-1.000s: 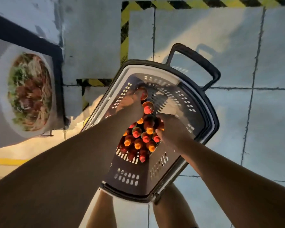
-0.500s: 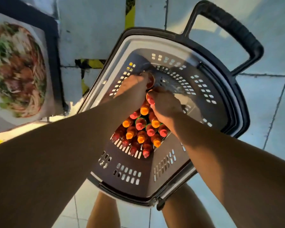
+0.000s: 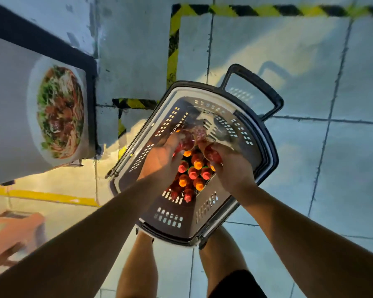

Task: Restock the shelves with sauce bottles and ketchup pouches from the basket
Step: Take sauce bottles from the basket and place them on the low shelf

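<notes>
Bottles [image 3: 193, 173] in basket [image 3: 265, 155], beside poster [image 3: 58, 112]

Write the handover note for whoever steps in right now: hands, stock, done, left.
Left hand: inside the basket, gripping a red sauce bottle by its body.
Right hand: also in the basket, gripping another sauce bottle.
Stock: the other sauce bottles stand upright, packed together on the basket floor; the basket sits on the tiled floor by the person's legs. No ketchup pouches visible.
Done: nothing visibly shelved; no shelf in view.
Left: lift out both bottles, shelve them, then empty the basket.
</notes>
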Available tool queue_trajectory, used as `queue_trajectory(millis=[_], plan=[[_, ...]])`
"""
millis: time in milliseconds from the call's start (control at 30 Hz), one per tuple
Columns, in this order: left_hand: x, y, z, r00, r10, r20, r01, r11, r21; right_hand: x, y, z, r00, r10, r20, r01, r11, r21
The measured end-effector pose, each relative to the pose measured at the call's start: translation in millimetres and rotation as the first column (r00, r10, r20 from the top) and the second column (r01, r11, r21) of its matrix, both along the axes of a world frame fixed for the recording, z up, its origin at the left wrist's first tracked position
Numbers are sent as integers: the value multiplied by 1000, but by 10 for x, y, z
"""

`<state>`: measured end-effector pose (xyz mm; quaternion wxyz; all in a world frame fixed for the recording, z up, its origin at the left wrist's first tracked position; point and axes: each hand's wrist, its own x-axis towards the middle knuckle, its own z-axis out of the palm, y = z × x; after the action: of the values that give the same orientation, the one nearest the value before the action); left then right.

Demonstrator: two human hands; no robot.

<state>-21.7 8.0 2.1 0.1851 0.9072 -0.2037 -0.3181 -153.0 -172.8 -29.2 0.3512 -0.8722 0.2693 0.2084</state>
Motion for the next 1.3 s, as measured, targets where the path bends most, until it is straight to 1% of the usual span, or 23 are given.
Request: queue_trajectory(millis=[67, 133, 167, 233, 300, 400, 500, 567, 733, 900, 1033, 1167, 1233, 1300], plan=[[-20, 83, 270, 998, 39, -55, -42, 998, -55, -144, -3, 286, 999, -9, 33, 8, 999, 35], [-65, 220, 561, 996, 50, -78, -57, 993, -102, -274, 11, 574, 995, -49, 92, 45, 998, 49], [-88, 302, 715, 990, 75, -116, -91, 987, -133, -332, 25, 715, 991, -71, 118, 65, 997, 49], [-132, 448, 945, 978, 112, -176, -143, 973, -179, -428, 48, 972, 987, -108, 121, 101, 993, 59], [-193, 567, 1209, 970, 137, -199, -179, 961, -213, -508, 85, 1223, 985, -136, 108, 130, 990, 56], [-289, 790, 1584, 967, 182, -179, -222, 946, -238, -564, 167, 1563, 984, -148, 100, 145, 989, 32], [-399, 1023, 1891, 962, 235, -141, -263, 936, -232, -602, 276, 1867, 982, -163, 98, 160, 986, 37], [-484, 1212, 2070, 966, 238, -100, -255, 941, -222, -649, 335, 2048, 982, -168, 92, 166, 986, 32], [-605, 1799, 2423, 965, 243, -103, -259, 947, -190, -827, 514, 2441, 977, -211, -29, 209, 976, -55], [-702, 2473, 2794, 967, 254, -26, -255, 955, -152, -1231, 781, 2966, 965, -251, -81, 236, 959, -158], [-797, 2971, 3106, 957, 290, -23, -291, 944, -153, -1611, 917, 3406, 952, -288, -103, 265, 945, -191], [-945, 3332, 3409, 930, 367, 6, -360, 916, -179, -1905, 1031, 3742, 932, -343, -117, 316, 928, -199], [-1056, 3456, 3536, 916, 402, 21, -391, 901, -188, -2017, 1043, 3824, 930, -335, -148, 303, 931, -204], [-1198, 3546, 3651, 900, 434, 41, -419, 887, -194, -2069, 1015, 3869, 935, -285, -210, 243, 948, -206]])
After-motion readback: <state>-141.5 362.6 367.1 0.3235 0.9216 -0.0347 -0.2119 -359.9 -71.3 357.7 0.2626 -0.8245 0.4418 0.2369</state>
